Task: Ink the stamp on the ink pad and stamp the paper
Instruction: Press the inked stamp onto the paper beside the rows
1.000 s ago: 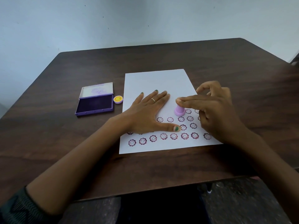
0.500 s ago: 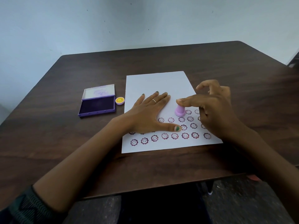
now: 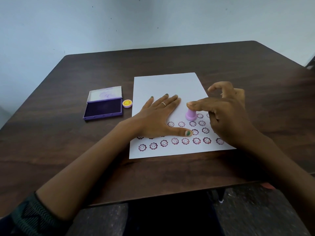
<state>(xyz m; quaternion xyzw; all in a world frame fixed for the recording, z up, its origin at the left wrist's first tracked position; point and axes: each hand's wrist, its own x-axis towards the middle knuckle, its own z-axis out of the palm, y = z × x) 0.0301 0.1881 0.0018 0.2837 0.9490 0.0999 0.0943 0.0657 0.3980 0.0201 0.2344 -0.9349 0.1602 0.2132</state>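
A small lilac stamp [image 3: 190, 115] stands upright on the white paper [image 3: 167, 84], at the left end of the top row of purple smiley-flower prints. My right hand [image 3: 228, 116] presses down on its top with a straight index finger; the other fingers are lifted and loosely bent, and the thumb is hidden. My left hand [image 3: 156, 120] lies flat on the paper just left of the stamp, fingers spread, covering part of the rows. The purple ink pad [image 3: 104, 109] lies open to the left of the paper, its lid folded back.
A small round yellow smiley cap [image 3: 127, 103] sits between the ink pad and the paper. The dark wooden table [image 3: 170, 171] ends close to me, with the floor below. The upper half of the paper is blank.
Both hands and the stamp stay where they were. Only the view has shifted slightly.
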